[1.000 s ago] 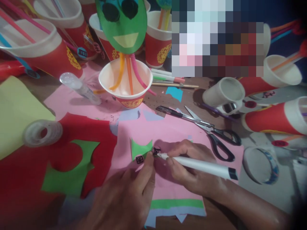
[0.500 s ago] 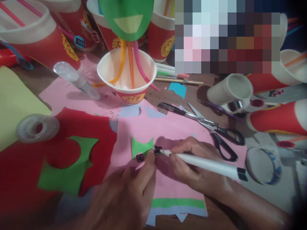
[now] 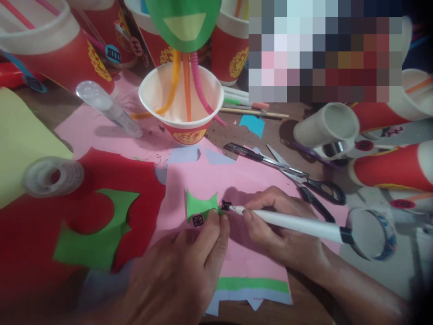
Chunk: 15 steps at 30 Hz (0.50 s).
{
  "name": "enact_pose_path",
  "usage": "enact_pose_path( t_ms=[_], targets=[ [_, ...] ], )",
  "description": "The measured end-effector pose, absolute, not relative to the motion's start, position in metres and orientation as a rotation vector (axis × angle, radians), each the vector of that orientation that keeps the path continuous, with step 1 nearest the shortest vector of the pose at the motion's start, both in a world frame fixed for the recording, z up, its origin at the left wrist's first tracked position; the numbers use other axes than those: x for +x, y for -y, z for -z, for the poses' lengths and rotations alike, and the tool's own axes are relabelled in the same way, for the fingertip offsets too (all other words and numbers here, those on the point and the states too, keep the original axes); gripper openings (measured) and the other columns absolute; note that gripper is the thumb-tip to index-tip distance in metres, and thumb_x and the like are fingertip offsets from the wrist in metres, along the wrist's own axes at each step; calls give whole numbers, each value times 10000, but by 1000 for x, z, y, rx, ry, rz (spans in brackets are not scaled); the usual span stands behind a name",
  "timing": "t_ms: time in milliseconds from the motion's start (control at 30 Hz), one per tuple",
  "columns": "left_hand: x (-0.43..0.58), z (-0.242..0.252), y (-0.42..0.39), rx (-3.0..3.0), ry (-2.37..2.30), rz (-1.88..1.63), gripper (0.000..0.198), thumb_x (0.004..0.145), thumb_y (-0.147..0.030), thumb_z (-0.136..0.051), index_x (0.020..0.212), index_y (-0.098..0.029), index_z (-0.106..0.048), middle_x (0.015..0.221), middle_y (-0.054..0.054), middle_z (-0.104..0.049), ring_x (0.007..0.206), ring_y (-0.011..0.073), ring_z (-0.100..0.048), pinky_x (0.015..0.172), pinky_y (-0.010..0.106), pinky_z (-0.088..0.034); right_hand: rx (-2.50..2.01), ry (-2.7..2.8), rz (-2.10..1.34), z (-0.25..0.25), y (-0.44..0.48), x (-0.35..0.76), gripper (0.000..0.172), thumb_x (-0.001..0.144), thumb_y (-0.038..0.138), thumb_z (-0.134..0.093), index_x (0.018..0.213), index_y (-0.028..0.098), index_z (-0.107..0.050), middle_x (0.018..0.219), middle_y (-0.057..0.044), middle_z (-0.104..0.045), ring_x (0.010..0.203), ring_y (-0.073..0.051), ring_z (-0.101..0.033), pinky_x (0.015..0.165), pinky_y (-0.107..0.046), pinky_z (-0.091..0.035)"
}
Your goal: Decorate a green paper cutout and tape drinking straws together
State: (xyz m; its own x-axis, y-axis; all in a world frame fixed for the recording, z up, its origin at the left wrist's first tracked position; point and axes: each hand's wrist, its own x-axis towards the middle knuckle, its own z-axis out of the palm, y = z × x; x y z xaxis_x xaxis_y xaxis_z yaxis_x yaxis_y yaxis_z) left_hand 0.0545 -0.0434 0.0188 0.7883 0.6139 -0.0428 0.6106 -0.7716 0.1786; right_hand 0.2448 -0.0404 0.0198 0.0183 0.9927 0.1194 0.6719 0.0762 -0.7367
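Observation:
My right hand (image 3: 270, 225) is closed in a writing grip around a white marker (image 3: 297, 225). The marker's tip touches a small black drawn mark (image 3: 226, 206) over the pink paper (image 3: 257, 257). My left hand (image 3: 189, 257) lies low at the centre, fingers together, the fingertips holding down the right end of a green paper piece (image 3: 199, 204). Just beside those fingers shows a small square with a black pattern (image 3: 198, 220). My left thumb is hidden.
A paper cup (image 3: 189, 134) with straws and a green paper shape stands ahead. Black-handled scissors (image 3: 324, 192) and a pen (image 3: 250, 152) lie right of centre. Clear tape (image 3: 69, 178) and a green offcut (image 3: 89, 246) are left; a tape ring (image 3: 389, 234) and white mug (image 3: 321, 124) are right.
The fingers of my left hand have shifted slightly right, with a second fingertip now close below the black mark. My right hand and the marker have moved a little right.

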Motion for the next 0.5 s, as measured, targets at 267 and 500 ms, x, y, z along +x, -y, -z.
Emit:
enact_pose_path(
  t_ms=[267,500],
  targets=[
    [66,-23,30,2959,-934,103,425,736,-12,-435,1123,-98,-590,1039,95,-651,590,158,-598,419,259,-468,-1678,1738,-739,-23,39,247,109,758,159,-560,658,195,-537,477,59,-579,379,-69,-503,389,-169,-391],
    [62,-20,33,2868,-964,4,419,756,-40,-421,1135,-129,-574,1085,95,-636,585,163,-590,434,287,-476,-1668,1718,-728,-22,39,247,97,752,153,-582,669,189,-547,483,67,-571,371,-46,-462,376,-156,-346]
  ],
)
